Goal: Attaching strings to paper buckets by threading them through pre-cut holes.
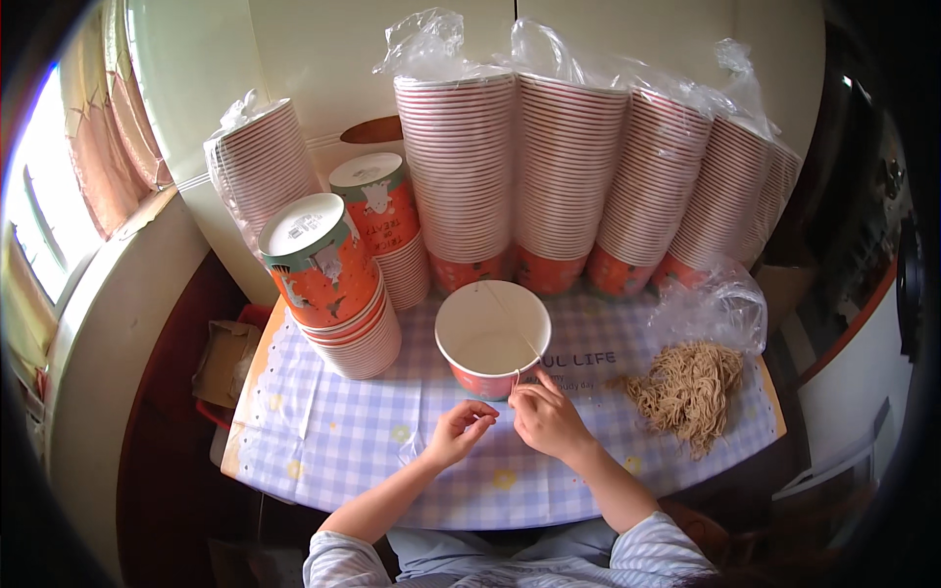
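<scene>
A paper bucket (493, 328), white inside and orange-red outside, stands upright at the middle of the table. A thin tan string (530, 343) crosses its mouth from the far rim to the near right rim. There my right hand (551, 419) pinches the string, its fingers against the bucket's outside. My left hand (459, 432) is just in front of the bucket, apart from it, with thumb and fingertips drawn together. Whether anything lies between them is too small to tell. To the right lies a tangled heap of tan strings (689, 394).
Tall stacks of nested buckets in clear plastic (458, 167) line the back. Two upside-down stacks, one nearer (328, 274) and one behind it (377, 211), stand at the left. A crumpled plastic bag (711, 309) lies by the string heap. A checked tablecloth (363, 441) covers the table.
</scene>
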`<action>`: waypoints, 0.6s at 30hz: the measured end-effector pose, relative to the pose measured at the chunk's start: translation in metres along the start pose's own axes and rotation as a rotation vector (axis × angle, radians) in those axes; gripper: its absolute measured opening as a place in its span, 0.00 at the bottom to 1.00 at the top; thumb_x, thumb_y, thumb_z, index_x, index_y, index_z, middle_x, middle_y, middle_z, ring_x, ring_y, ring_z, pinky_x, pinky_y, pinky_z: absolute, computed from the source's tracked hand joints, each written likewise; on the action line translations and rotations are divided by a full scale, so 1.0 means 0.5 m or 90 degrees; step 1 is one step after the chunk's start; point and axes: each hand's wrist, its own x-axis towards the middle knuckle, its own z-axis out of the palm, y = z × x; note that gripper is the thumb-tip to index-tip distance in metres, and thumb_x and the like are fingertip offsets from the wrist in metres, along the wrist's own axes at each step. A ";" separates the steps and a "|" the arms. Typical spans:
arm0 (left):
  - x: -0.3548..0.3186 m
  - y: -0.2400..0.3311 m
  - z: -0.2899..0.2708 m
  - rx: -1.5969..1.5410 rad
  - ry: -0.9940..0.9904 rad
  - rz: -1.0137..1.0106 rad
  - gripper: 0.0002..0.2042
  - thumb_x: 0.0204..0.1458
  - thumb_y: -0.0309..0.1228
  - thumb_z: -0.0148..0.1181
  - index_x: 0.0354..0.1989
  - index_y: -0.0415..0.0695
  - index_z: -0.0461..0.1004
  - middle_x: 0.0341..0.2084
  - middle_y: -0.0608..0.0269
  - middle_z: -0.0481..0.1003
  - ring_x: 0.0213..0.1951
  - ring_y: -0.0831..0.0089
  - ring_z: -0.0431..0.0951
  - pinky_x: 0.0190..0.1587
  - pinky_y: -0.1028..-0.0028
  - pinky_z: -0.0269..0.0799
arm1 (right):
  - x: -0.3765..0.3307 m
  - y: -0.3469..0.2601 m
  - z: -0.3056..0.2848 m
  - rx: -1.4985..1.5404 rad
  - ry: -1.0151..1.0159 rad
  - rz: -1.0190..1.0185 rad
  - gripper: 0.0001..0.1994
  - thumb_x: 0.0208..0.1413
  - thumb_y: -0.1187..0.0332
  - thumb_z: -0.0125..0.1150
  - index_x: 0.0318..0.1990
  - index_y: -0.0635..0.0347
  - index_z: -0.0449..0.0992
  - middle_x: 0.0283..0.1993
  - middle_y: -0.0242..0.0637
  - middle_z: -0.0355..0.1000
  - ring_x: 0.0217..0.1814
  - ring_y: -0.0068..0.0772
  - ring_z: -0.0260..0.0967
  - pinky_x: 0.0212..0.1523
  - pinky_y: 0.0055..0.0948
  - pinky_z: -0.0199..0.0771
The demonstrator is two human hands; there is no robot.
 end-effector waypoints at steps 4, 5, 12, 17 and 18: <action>0.012 -0.029 -0.011 -0.011 0.005 -0.067 0.05 0.54 0.24 0.49 0.37 0.38 0.70 0.32 0.67 0.72 0.35 0.83 0.70 0.36 0.83 0.65 | -0.023 0.032 0.034 0.032 0.119 0.021 0.07 0.44 0.77 0.55 0.32 0.58 0.66 0.33 0.33 0.71 0.39 0.30 0.69 0.52 0.43 0.60; 0.013 -0.026 -0.008 -0.008 0.020 -0.101 0.06 0.54 0.25 0.49 0.38 0.38 0.70 0.32 0.67 0.72 0.35 0.83 0.69 0.37 0.82 0.65 | -0.027 0.034 0.046 0.038 0.159 0.050 0.08 0.45 0.77 0.56 0.33 0.57 0.66 0.33 0.32 0.71 0.39 0.30 0.69 0.51 0.41 0.60; 0.056 -0.012 0.063 -0.075 0.103 -0.093 0.10 0.53 0.28 0.51 0.42 0.38 0.70 0.35 0.65 0.74 0.40 0.77 0.72 0.42 0.76 0.67 | -0.037 0.048 0.055 0.104 0.201 0.100 0.10 0.44 0.76 0.58 0.34 0.54 0.67 0.34 0.26 0.73 0.38 0.26 0.69 0.46 0.36 0.59; 0.063 -0.056 0.096 -0.223 0.160 -0.081 0.13 0.53 0.27 0.51 0.46 0.35 0.67 0.40 0.58 0.72 0.42 0.72 0.72 0.48 0.72 0.67 | -0.040 0.050 0.056 0.075 0.202 0.085 0.11 0.42 0.77 0.58 0.34 0.52 0.68 0.34 0.26 0.73 0.37 0.24 0.69 0.42 0.34 0.59; 0.063 -0.055 0.097 -0.224 0.161 -0.081 0.13 0.53 0.27 0.51 0.46 0.35 0.67 0.40 0.58 0.72 0.42 0.72 0.72 0.48 0.72 0.67 | -0.042 0.048 0.059 0.072 0.197 0.076 0.12 0.41 0.78 0.58 0.34 0.52 0.68 0.34 0.25 0.73 0.37 0.23 0.69 0.41 0.33 0.59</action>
